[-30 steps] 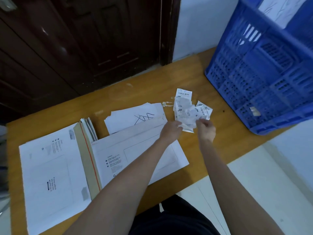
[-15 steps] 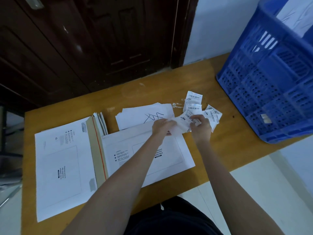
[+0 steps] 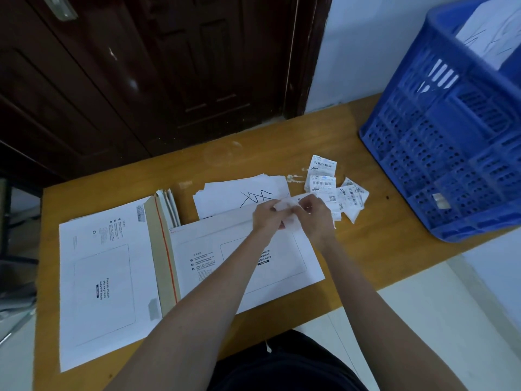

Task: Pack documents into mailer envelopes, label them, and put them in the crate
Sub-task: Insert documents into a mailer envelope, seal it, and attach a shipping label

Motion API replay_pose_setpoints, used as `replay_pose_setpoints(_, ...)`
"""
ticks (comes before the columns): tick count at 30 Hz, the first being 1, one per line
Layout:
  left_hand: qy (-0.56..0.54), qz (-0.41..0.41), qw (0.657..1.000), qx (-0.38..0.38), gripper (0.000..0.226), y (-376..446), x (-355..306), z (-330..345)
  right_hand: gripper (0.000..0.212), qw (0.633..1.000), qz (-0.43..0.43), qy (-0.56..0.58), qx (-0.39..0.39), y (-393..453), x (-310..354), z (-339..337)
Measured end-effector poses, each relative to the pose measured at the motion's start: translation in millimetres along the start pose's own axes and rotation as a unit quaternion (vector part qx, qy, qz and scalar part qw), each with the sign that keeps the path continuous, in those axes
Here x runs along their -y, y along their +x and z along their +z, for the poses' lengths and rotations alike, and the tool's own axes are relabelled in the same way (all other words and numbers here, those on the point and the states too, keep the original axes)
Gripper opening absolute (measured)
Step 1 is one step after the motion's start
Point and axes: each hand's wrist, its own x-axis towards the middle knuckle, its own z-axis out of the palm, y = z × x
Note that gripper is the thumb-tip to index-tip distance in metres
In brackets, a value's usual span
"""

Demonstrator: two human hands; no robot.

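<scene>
Both hands meet over the far edge of a white mailer envelope (image 3: 242,258) that lies flat on the wooden surface (image 3: 366,249). The left hand (image 3: 267,218) and the right hand (image 3: 314,214) each pinch a small white label (image 3: 287,213) between curled fingers, holding it just above the envelope's top edge; how the label's backing stands cannot be made out. The envelope's printed side faces up, with a box outlined for a waybill.

Just beyond the hands, a loose heap of barcode labels (image 3: 327,182) lies on the surface, some overlapping. To the left of that heap, partly tucked under the envelope's far edge, sits a stack of white documents (image 3: 234,193) with a black scrawl on the top sheet.

On the left side of the surface lies a stack of further mailer envelopes (image 3: 104,277), the brown flap with its red strip turned open along its right edge and touching the envelope being worked on.

A blue plastic crate (image 3: 439,153) stands at the right end of the surface, well apart from the hands, with white paper showing inside it.
</scene>
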Motion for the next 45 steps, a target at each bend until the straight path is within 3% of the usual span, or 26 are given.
replay_pose_setpoints(5, -0.010, -0.007, 1.000, 0.008, 0.023, 1, -2, -2, 0.012, 0.999, 0.014, 0.041, -0.018, 1, -3, 0)
replay_pose_setpoints(10, 0.055, -0.010, 0.998, -0.032, 0.014, 3, -6, -2, 0.014, 0.991, 0.078, 0.109, -0.020, 5, -2, -1)
replay_pose_setpoints(15, -0.015, -0.022, 0.999, -0.043, 0.006, 4, -5, -10, 0.012, 0.965, 0.148, 0.214, -0.036, 9, -1, -3)
replay_pose_setpoints(21, -0.065, -0.034, 0.995, -0.069, 0.010, 4, -5, -18, 0.012, 0.955, 0.185, 0.223, -0.070, 8, -3, 1)
replay_pose_setpoints(25, -0.010, -0.029, 0.995, -0.098, 0.012, 10, 0, -21, 0.020, 0.952, 0.200, 0.205, -0.105, 5, -5, 8)
replay_pose_setpoints(28, 0.006, -0.039, 0.992, -0.121, 0.018, 13, 3, -24, 0.016, 0.950, 0.200, 0.195, -0.137, 5, -6, 10)
replay_pose_setpoints(31, 0.015, -0.052, 0.990, -0.131, 0.009, 16, 8, -30, 0.012, 0.945, 0.209, 0.192, -0.163, 6, -7, 12)
replay_pose_setpoints(34, 0.015, -0.091, 0.979, -0.185, 0.010, 21, 22, -53, 0.014, 0.920, 0.247, 0.212, -0.220, 4, -16, 2)
replay_pose_setpoints(36, 0.041, -0.122, 0.965, -0.228, 0.028, 21, 33, -76, 0.023, 0.898, 0.276, 0.234, -0.251, 8, -26, -14)
replay_pose_setpoints(39, -0.005, -0.137, 0.964, -0.229, 0.043, 17, 37, -88, 0.028, 0.887, 0.303, 0.276, -0.214, 16, -35, -25)
replay_pose_setpoints(42, -0.059, -0.121, 0.973, -0.185, 0.037, 12, 31, -72, 0.004, 0.886, 0.274, 0.350, -0.133, 11, -25, -18)
replay_pose_setpoints(45, -0.048, -0.075, 0.984, -0.157, 0.046, 11, 25, -56, 0.024, 0.871, 0.232, 0.432, 0.024, 1, -15, -16)
